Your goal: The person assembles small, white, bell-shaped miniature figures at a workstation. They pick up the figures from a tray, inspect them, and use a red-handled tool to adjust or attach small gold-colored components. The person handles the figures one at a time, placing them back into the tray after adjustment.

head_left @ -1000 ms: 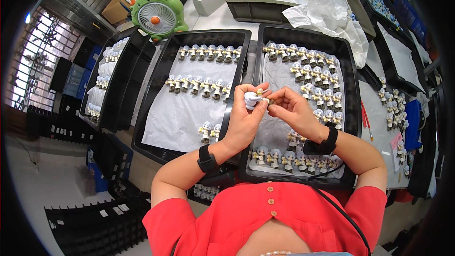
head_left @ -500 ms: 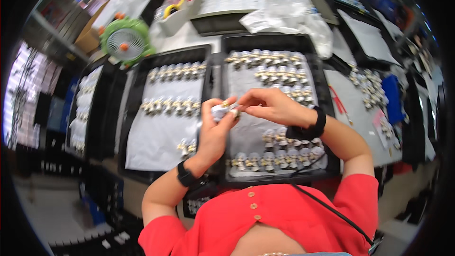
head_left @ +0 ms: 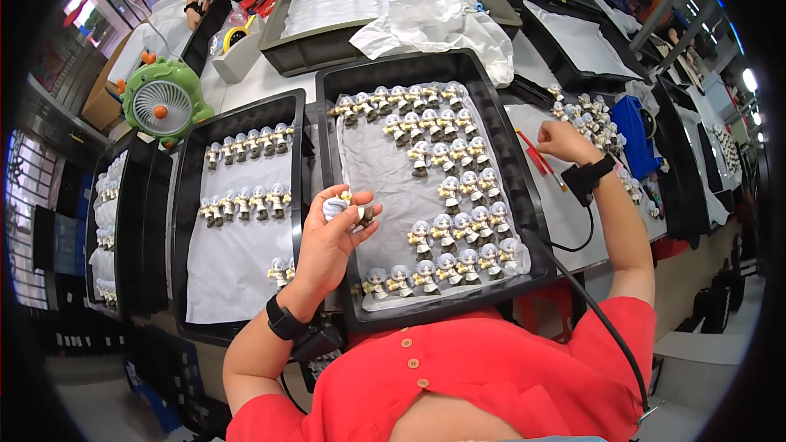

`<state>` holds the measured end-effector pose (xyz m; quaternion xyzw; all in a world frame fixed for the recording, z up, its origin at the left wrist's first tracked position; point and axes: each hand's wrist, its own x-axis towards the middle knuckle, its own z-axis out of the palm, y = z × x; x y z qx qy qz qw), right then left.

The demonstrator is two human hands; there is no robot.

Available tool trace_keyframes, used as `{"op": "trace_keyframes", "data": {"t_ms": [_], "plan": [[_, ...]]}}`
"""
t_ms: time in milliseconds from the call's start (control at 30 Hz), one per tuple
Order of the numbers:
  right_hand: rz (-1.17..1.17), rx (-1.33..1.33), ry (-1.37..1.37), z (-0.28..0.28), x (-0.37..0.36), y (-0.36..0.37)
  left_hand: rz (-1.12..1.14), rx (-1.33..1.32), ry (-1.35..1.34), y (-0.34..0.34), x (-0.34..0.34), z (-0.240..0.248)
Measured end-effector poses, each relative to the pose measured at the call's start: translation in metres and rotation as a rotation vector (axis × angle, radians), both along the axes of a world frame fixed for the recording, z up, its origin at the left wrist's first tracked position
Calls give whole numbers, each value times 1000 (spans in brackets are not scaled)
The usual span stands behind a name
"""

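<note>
Black plastic walls frame a tray (head_left: pixel 147 221) at our far left, where small pale-haired figurines lie in groups on white lining. Just right of it, on the far side, a green fan (head_left: pixel 161 109) with an orange hub faces us. Next comes the left tray (head_left: pixel 246 119), holding two full rows of figurines, with a couple more near its right wall. Beyond it, another person's hand (head_left: pixel 193 16) rests at the far edge, and a pale tape dispenser (head_left: pixel 237 53) sits on the worktop (head_left: pixel 221 92).

Our left hand (head_left: pixel 326 237) hovers at the left wall of the middle tray (head_left: pixel 450 307), its thumb and fingers gripping one figurine (head_left: pixel 335 209), which lies tilted with its pale hair to the left and its dark feet to the right. Farther off, an olive bin (head_left: pixel 303 57) carries crumpled white sheets (head_left: pixel 434 33). Six rows of figurines face us in the middle tray, most toward its right.

Right of that tray lie slim red-handled tools (head_left: pixel 532 151). Our right hand (head_left: pixel 566 144) hangs just beside them, fingers curled inward; we cannot tell whether they pinch anything. Beyond it we see heaped figurines (head_left: pixel 589 123), then a blue holder (head_left: pixel 634 135).
</note>
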<state>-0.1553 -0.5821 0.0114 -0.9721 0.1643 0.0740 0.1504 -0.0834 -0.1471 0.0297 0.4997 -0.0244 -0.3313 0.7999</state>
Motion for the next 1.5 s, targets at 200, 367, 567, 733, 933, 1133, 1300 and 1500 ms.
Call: {"op": "trace_keyframes", "data": {"t_ms": [200,367,567,733,933,1133,1300,1500], "plan": [[23,89,-24,-30,-2,19,-28,22,-20,2,1,0],[-5,-25,-91,-64,-2,28,-66,-62,-35,3,-2,-1],[-274,755,-269,32,9,18,-69,-138,-61,1,-1,6],[26,1347,-580,118,40,116,-43,-224,-49,10,0,8],[271,1282,-102,89,53,229,43,-209,-120,13,6,15],[439,988,18,53,56,254,157,-180,-169,21,15,16],[530,908,-106,43,63,257,177,-153,-121,21,20,8],[620,832,-116,26,61,258,181,-138,-87,19,22,-2]]}}
